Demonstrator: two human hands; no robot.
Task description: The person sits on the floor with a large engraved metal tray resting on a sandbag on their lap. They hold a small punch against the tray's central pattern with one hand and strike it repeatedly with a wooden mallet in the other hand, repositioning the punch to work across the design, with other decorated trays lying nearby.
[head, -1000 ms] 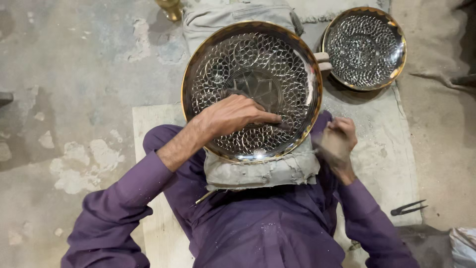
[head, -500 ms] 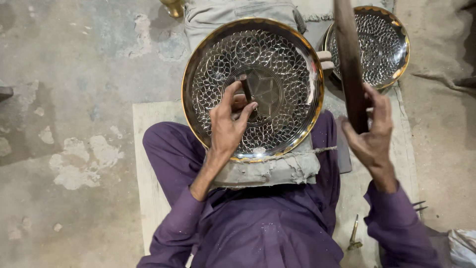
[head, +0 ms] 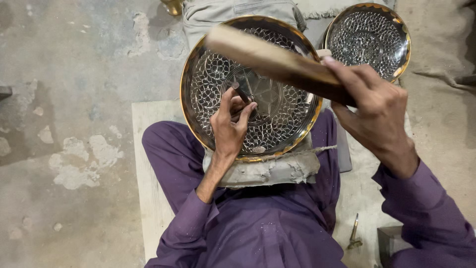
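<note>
A large round metal plate [head: 277, 124] with an engraved floral pattern and a gold rim lies on a cloth-wrapped block [head: 270, 171] between my purple-clad legs. My left hand [head: 229, 126] rests on the plate and pinches a short dark metal punch [head: 241, 93], its tip set near the plate's centre. My right hand [head: 377, 111] grips a long wooden mallet [head: 270, 57], which is blurred and angled across the plate's upper part, above the punch.
A second, smaller engraved plate [head: 369, 37] lies at the top right. A small metal tool [head: 354, 232] lies on the mat by my right knee. A pale board [head: 148, 168] is under me; worn concrete floor [head: 64, 99] spreads to the left.
My left hand turned from flat on the plate to holding the punch upright. My right hand took up the mallet, raised it, and now swings it down across the plate.
</note>
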